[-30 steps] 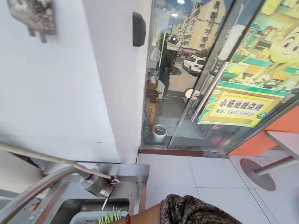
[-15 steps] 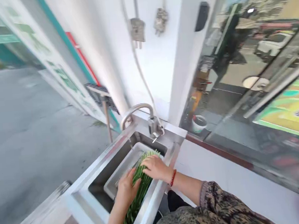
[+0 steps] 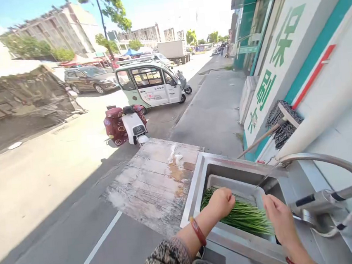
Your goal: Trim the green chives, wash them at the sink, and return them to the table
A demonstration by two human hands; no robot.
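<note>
A bundle of long green chives (image 3: 246,218) lies in a grey plastic tub (image 3: 227,182) inside a steel sink (image 3: 208,162). My left hand (image 3: 222,202) is closed in a loose fist over the middle of the bundle. Near the tub's right end, by the tips of the chives, is my right hand (image 3: 279,217), its fingers curled together. What either hand holds, if anything, is hidden. From the curved faucet (image 3: 350,169) at the right, a thin stream of water seems to fall into the tub.
A weathered wooden board (image 3: 149,180) adjoins the sink's left side, with a crumpled white scrap (image 3: 175,155) on it. A mop (image 3: 282,123) leans by the wall at right. Beyond stand a scooter (image 3: 128,124) and a small three-wheeled vehicle (image 3: 152,84).
My view has swung left from the wall toward the street. Both hands, spread over the chives before, are now curled closed. My right hand is now at the tub's faucet end.
</note>
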